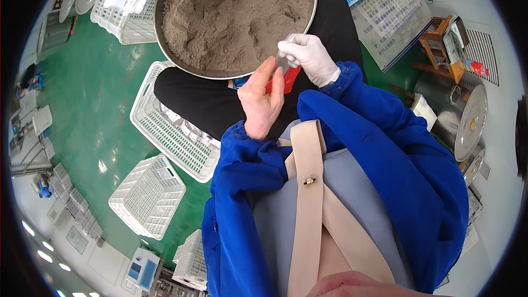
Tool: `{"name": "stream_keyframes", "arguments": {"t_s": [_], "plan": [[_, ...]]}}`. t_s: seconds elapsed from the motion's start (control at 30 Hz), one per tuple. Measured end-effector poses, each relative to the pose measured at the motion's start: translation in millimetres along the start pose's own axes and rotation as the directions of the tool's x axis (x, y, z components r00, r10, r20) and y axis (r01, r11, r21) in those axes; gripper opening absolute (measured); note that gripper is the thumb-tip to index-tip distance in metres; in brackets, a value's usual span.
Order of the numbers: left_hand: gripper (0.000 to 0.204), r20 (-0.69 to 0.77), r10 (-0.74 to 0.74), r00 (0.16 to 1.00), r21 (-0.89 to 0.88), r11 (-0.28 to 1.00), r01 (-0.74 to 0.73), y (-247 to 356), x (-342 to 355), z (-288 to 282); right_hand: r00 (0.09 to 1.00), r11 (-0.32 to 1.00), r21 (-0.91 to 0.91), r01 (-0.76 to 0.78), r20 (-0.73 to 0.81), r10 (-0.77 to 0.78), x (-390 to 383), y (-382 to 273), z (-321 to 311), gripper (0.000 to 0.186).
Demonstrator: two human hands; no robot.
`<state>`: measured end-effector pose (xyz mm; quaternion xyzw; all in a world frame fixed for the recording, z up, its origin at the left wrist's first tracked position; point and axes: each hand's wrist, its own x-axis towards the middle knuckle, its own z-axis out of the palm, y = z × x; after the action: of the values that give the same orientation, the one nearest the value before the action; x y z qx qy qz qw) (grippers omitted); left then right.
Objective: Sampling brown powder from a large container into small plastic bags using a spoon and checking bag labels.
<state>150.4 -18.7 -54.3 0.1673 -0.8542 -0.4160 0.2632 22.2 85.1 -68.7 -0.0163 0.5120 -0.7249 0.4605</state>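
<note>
the clear bag (282,61) sits between the two hands, just over the near rim of the wide metal bowl (156,16). the right hand (311,59), in a white glove, has its fingers pinched together on the bag's upper part. the bare left hand (260,99) has thumb and fingers a little apart around the lower part; i cannot tell whether they grip it or only brush it.

the likeliest trouble is a slip: thin, slick film under a smooth glove could slide out if the left fingers give no real support. it might then fall into the brown powder (236,16), or onto the black trousers (192,99) below. whether the bag holds anything is too unclear to tell, but any loose contents could spill if it tips.

a red thing (290,79) lies close under the hands, so a low wrist could knock it. a knee shifting near the bowl might jolt it and shake powder over the rim. bare skin could also dirty the bag.
</note>
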Motion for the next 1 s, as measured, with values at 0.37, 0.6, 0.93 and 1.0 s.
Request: {"name": "stream_keyframes", "arguments": {"t_s": [0.37, 0.6, 0.93, 1.0], "plan": [[0.022, 0.231, -0.438, 0.869, -0.218, 0.847, 0.485, -2, 8, -12, 0.996, 0.972, -0.215, 0.091, -0.003, -0.094, -7, 0, 11, 0.018], [0.020, 0.211, -0.286, 0.935, -0.049, 0.952, 0.303, -3, 14, -9, 0.998, 0.970, -0.238, 0.059, 0.039, -0.051, -6, -1, 12, 0.020], [0.036, 0.573, -0.410, 0.709, -0.394, 0.621, 0.677, -18, 31, -8, 0.982, 0.958, -0.287, 0.032, 0.187, 0.023, 11, -16, 4, 0.021], [0.037, 0.581, -0.394, 0.713, -0.422, 0.603, 0.677, -21, 34, -7, 0.979, 0.948, -0.314, 0.042, 0.204, 0.024, 18, -20, 2, 0.020]]}}
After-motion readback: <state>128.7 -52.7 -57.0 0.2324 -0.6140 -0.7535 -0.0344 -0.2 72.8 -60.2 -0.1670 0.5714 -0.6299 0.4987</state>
